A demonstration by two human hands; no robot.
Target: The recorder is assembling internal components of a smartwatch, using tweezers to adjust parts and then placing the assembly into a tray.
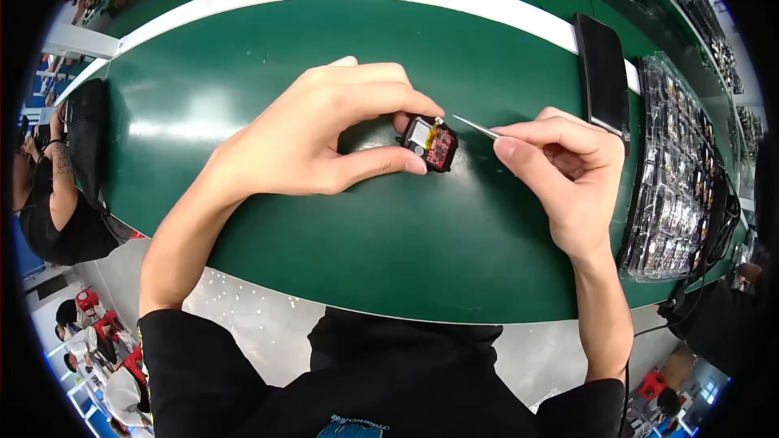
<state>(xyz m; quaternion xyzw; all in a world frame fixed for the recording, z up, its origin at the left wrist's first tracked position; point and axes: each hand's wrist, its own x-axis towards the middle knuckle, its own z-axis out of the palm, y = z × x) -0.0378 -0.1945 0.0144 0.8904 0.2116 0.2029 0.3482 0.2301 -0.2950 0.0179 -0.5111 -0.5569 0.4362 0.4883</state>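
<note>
bright overhead light | glare on green table (243, 113) | sharp centre | fisheye-bent, dark rim

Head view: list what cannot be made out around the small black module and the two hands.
- Small black module: its left side and underside are hidden by the left hand; its red board parts are too small to identify.
- Thin metal tool: its rear end is hidden inside the right hand.
- Clear trays at the right: contents blurred and bent by the fisheye rim.
- Black flat device: its face shows no detail.
</note>
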